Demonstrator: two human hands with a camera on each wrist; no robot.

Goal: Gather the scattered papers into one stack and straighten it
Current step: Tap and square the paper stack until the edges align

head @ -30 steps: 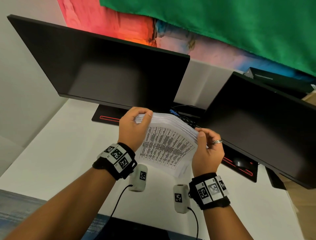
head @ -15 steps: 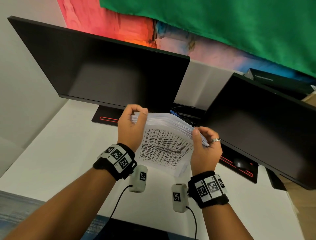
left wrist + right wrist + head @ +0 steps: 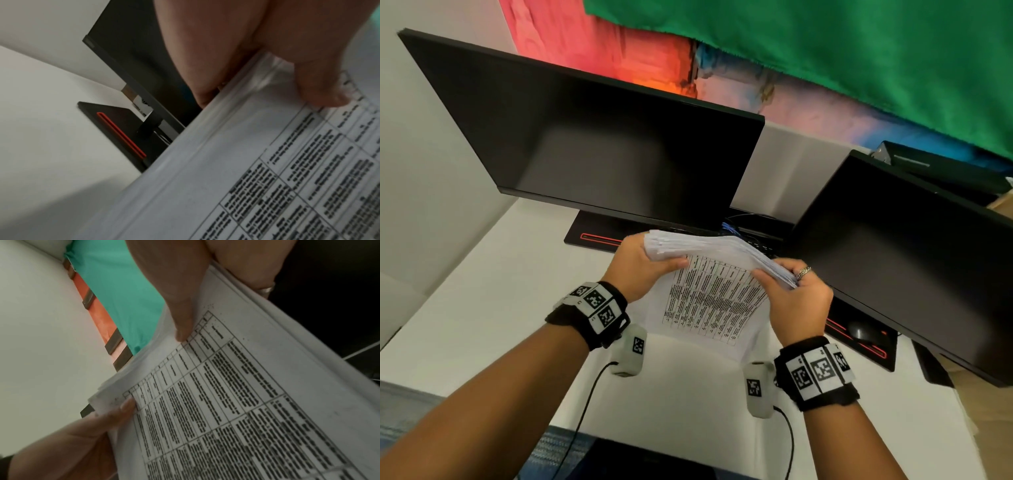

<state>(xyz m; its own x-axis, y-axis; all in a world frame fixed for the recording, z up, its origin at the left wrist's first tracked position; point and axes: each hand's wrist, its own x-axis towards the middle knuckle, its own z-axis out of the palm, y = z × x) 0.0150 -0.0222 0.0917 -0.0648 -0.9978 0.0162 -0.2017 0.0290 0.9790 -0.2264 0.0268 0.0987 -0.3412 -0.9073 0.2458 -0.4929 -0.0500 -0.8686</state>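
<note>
A thick stack of printed papers (image 3: 715, 294) with a table of text on its front sheet stands nearly upright over the white desk (image 3: 482, 308). My left hand (image 3: 643, 267) grips its upper left corner, thumb on the front sheet and fingers behind. My right hand (image 3: 787, 291) grips the upper right edge the same way, a ring on one finger. The left wrist view shows the stack's (image 3: 267, 162) sheet edges slightly stepped under my thumb (image 3: 316, 87). From the right wrist the stack (image 3: 236, 394) fills the view, with my right thumb (image 3: 183, 316) and my left hand (image 3: 82, 443) on it.
Two dark monitors (image 3: 599, 144) (image 3: 914, 246) stand close behind the papers on black bases with red stripes (image 3: 599, 236). A mouse (image 3: 861, 330) lies under the right monitor. Cables trail from my wrist cameras toward the desk's near edge.
Both hands have shifted their hold along the top of the stack and drawn slightly closer; the stack has dropped a little and its upper edges look more even.
</note>
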